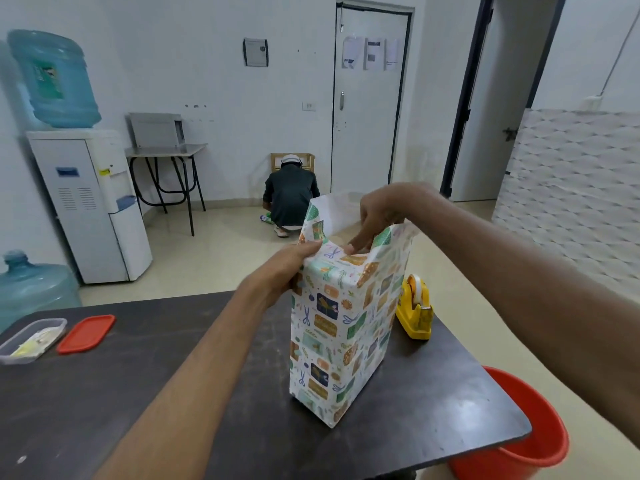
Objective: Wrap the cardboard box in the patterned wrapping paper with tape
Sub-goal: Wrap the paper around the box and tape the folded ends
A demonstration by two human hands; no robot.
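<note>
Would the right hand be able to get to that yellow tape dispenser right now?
Probably yes. The tape dispenser stands beside the wrapped box, just below the right hand, with nothing between them. That hand would first have to release the paper flap it pinches.

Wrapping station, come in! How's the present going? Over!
Left hand grips box at top corner. Right hand pinches wrapping paper at open top end. Box upright on table, top untaped. Tape dispenser beside it, nothing blocking.
</note>
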